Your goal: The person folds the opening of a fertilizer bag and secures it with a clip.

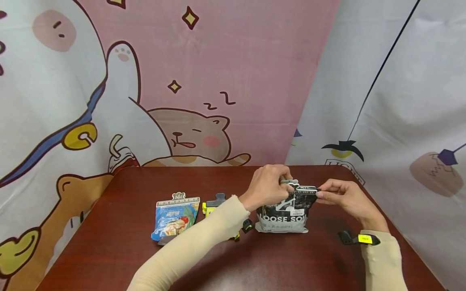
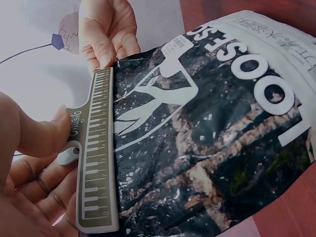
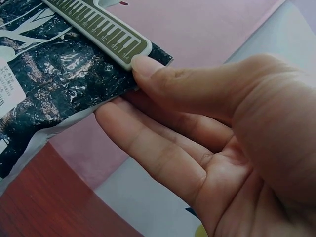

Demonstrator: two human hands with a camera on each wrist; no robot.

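Note:
A black and white bag of soil [image 1: 284, 216] marked "LOOSE SO…" stands on the table at right of centre. Along its top edge lies a long bag clip [image 2: 100, 153] with a piano-key ruler printed on it. My left hand [image 1: 267, 185] pinches the clip's handle between thumb and fingers. At the opposite top corner, my right hand [image 1: 340, 198] pinches the bag, thumb in front against the clip's end and fingers behind. In the right wrist view, a bit of the bag's corner sticks out past the clip [image 3: 106, 34].
Left of the soil bag, a blue food bag [image 1: 174, 220] with a similar clip [image 1: 178, 200] stands on the brown table [image 1: 109, 238]. A yellow packet [image 1: 209, 209] with a dark clip [image 1: 220, 199] is partly hidden by my left forearm. A cartoon cloth [image 1: 247, 81] hangs behind.

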